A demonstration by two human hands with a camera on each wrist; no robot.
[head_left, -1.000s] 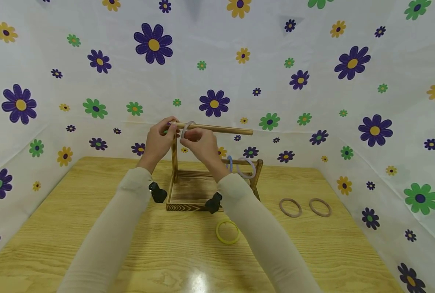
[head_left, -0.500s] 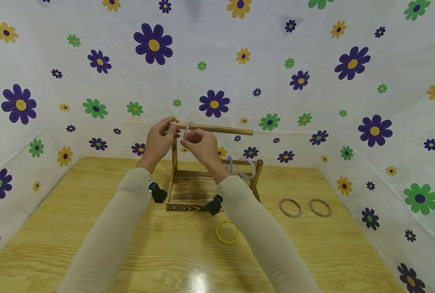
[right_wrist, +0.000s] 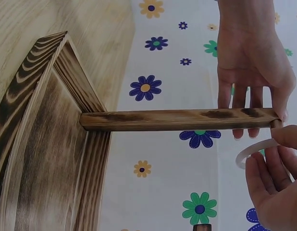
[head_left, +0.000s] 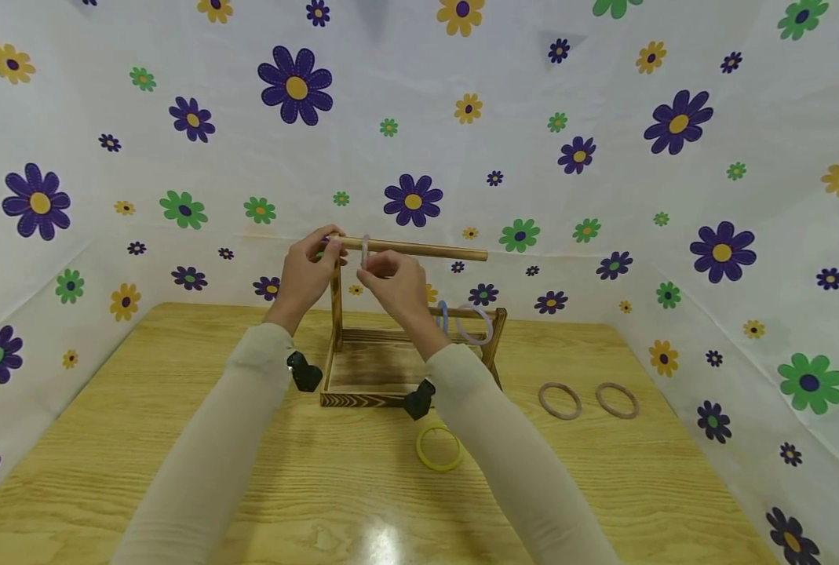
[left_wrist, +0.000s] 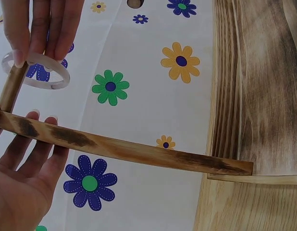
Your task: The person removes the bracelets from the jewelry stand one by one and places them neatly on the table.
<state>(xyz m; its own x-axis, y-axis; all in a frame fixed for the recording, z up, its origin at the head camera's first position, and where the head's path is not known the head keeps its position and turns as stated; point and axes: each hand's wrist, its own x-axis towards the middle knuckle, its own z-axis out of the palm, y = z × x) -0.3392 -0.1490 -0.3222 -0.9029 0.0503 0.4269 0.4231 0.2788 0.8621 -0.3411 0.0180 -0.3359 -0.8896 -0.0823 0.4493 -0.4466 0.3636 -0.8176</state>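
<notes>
A wooden bangle rack [head_left: 370, 399] stands on the table, with a tall post [left_wrist: 124, 149] at its left and a long rod [head_left: 433, 250] running right from the post's top. My left hand [head_left: 308, 271] grips the post's top, its thumb and fingers on opposite sides. A pale, translucent bangle [left_wrist: 51, 85] encircles the rod a short way from the post. My right hand [head_left: 399, 284] pinches this bangle between thumb and fingers. Lower on the rack, a blue bangle [head_left: 443, 312] and a pale lilac bangle [head_left: 488, 323] hang on a shorter bar [head_left: 497, 314].
A yellow bangle [head_left: 439, 468] lies on the table [head_left: 306, 486] in front of the rack. Two brownish bangles, a nearer one [head_left: 560, 415] and a farther-right one [head_left: 617, 415], lie right of it. Flower-patterned white cloth [head_left: 362, 157] surrounds the table's back and sides.
My right hand has shifted slightly right along the rod with the pale bangle, which now appears more upright and edge-on. My left hand has stayed on the post.
</notes>
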